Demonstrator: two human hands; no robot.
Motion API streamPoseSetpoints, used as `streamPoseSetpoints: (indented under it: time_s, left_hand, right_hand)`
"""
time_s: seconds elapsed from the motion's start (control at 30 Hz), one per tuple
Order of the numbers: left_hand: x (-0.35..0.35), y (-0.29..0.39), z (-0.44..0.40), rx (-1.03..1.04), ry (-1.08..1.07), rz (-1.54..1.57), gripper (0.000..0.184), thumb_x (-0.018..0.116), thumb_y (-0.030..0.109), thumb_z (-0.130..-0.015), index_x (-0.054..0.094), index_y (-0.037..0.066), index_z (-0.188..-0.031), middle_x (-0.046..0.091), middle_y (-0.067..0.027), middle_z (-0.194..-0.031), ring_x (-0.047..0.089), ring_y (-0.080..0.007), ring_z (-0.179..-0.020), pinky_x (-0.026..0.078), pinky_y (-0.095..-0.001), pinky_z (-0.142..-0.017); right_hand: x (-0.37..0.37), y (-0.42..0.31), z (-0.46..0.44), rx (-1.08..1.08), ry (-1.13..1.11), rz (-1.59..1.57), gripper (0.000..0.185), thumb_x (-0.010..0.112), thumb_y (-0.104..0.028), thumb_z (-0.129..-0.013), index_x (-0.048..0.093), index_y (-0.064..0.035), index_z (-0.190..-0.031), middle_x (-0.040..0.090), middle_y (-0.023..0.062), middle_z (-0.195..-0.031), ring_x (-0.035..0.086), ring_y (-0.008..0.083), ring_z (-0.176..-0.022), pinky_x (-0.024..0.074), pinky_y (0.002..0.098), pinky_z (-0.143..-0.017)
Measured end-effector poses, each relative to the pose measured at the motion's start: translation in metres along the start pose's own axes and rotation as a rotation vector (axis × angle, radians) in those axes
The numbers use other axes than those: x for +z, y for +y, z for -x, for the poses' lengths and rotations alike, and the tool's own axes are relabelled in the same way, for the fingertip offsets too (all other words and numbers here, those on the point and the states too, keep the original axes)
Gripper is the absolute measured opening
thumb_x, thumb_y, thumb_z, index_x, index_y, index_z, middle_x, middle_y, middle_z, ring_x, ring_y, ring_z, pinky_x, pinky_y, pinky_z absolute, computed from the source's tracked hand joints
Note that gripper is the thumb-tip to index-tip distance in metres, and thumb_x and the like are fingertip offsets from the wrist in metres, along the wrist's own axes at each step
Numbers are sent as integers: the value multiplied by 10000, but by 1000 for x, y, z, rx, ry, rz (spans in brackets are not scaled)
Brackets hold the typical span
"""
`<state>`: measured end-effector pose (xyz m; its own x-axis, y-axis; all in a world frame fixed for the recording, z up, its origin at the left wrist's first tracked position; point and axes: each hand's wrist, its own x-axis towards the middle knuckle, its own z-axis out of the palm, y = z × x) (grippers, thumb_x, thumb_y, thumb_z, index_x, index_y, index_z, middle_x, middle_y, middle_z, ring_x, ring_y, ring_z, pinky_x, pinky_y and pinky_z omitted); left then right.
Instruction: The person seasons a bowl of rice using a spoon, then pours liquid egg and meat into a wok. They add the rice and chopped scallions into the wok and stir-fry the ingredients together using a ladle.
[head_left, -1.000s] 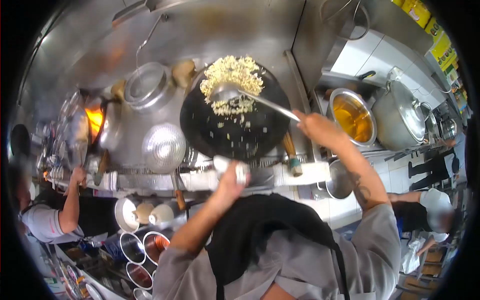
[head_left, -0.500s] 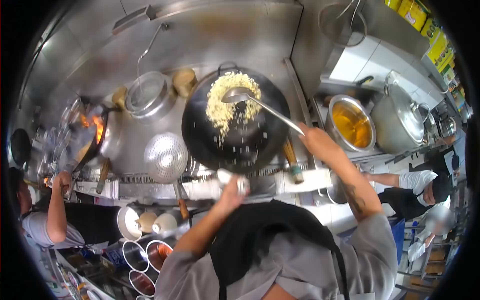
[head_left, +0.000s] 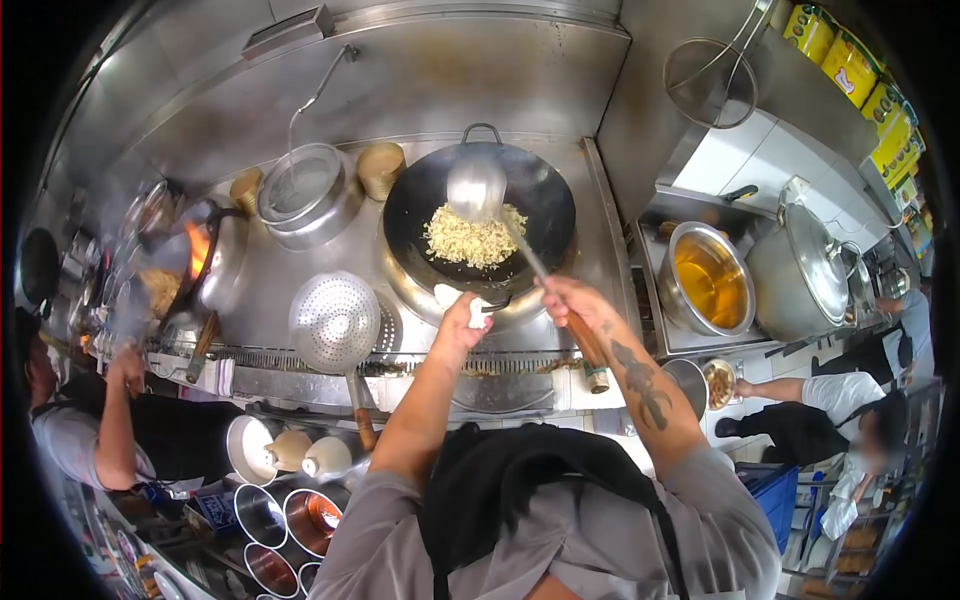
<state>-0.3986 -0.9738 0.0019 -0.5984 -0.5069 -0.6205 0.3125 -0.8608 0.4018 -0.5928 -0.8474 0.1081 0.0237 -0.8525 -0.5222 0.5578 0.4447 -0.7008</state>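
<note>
My left hand is closed around a folded white cloth at the near handle of a black wok. My right hand grips the long handle of a metal ladle. The ladle's bowl is blurred and hangs over the far side of the wok, its rounded back towards me. Beneath it lies a mound of pale yellow fried rice, gathered in the wok's middle. The wok tilts away from me on the burner ring.
A perforated skimmer lies left of the wok, near a lidded steel pot. To the right stand a bowl of amber liquid and a large pot. A co-worker's pan flames at left; another person is at right.
The wok has tipped back, its near rim rising. Scattered rice has gathered in a mound in the middle. My right hand has come inward and nearer my body, turning the ladle's bowl over.
</note>
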Motion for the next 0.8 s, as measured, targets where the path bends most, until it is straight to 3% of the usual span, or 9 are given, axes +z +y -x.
streamPoseSetpoints:
  time_s: [0.07,0.17,0.27,0.37,0.47,0.53,0.6,0.7,0.8]
  left_hand:
    - [-10,-3,-12,-24,1,8,45,553,173,-847,535,137,-866,587,-41,-726,548,-180,-600,435,-319,-473]
    - [-4,-1,-4,-33,39,74,68,578,169,-829,527,127,-842,588,-58,-727,545,-192,-596,440,-325,-470]
    - [-8,1,-8,-49,-22,30,76,574,160,-838,532,107,-872,579,-73,-726,552,-205,-627,456,-324,-466]
    - [-28,-11,-25,24,-79,99,54,535,148,-870,531,97,-888,584,-67,-735,569,-195,-639,466,-325,-472]
    - [8,-45,76,141,-10,107,73,497,178,-916,525,112,-928,592,-61,-781,576,-186,-661,467,-319,-486]
    - [37,-46,153,28,46,67,110,463,212,-948,519,119,-964,596,-59,-823,583,-182,-700,469,-320,-505]
    - [39,-46,156,68,46,55,117,472,215,-941,525,113,-959,597,-53,-836,572,-176,-711,460,-342,-527]
    - [43,-25,89,86,51,150,133,448,210,-949,536,121,-996,574,-54,-786,546,-206,-667,460,-319,-549]
    - [-1,-84,70,209,-32,103,184,485,268,-957,532,102,-897,583,-38,-709,555,-178,-606,471,-304,-499]
  right_hand:
    - [-7,9,-11,73,168,39,197,498,-208,-967,493,-85,-1121,475,-18,-659,420,54,-440,352,229,-352]
    - [27,4,16,-26,270,474,172,471,-200,-975,481,-99,-1114,474,-14,-656,423,61,-423,358,244,-338]
    - [22,-2,28,16,106,281,133,470,-192,-971,500,-112,-1073,476,-7,-660,413,59,-404,333,239,-315]
    - [-6,15,-3,8,219,610,253,509,-221,-953,510,-92,-1171,481,-2,-659,474,108,-474,409,286,-411]
    - [-19,8,40,-320,185,1200,303,524,-211,-939,507,-73,-1209,574,84,-721,576,189,-586,479,343,-534]
    - [-29,-29,105,-539,-19,1578,323,541,-202,-921,522,-36,-1198,631,189,-827,641,291,-751,501,399,-684]
    - [-41,-62,141,-225,-40,1703,334,546,-196,-915,537,-32,-1205,631,253,-881,649,350,-823,499,436,-744]
    - [-29,-84,126,-351,38,1851,310,546,-184,-900,557,-29,-1169,643,237,-853,648,375,-783,516,463,-697]
    - [-19,-57,97,-361,289,2079,256,418,-146,-939,539,25,-1086,649,210,-837,643,387,-762,521,472,-639]
